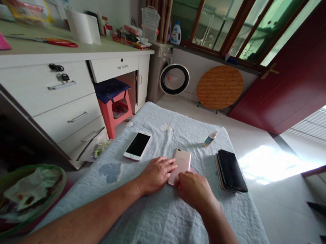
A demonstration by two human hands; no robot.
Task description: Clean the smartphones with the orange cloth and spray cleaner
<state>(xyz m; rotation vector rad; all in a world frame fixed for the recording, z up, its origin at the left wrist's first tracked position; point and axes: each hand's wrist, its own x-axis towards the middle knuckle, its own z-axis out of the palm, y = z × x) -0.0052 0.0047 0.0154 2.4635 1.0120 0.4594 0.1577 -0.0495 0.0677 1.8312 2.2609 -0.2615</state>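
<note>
A pink smartphone (182, 158) lies back up on the cloth-covered surface, its camera at the far end. My left hand (158, 173) rests at its left edge, fingers stretched out and touching it. Curled fingers of my right hand (194, 188) press on the phone's lower right part; whatever they may hold is hidden. A bit of pink shows just beyond that hand, too small to name. To the left lies a white smartphone (138, 146), dark screen up. On the right are stacked black devices (231, 171), and a small spray bottle (210, 138) stands farther back.
A pale blue quilted cloth (150, 216) covers the surface. A green-rimmed waste basket (58, 188) stands at the lower left. Beyond are a white desk (63, 105) with drawers, a red stool (113, 111), a washing machine (157, 69) with its door open, and a round wooden tabletop (220, 86).
</note>
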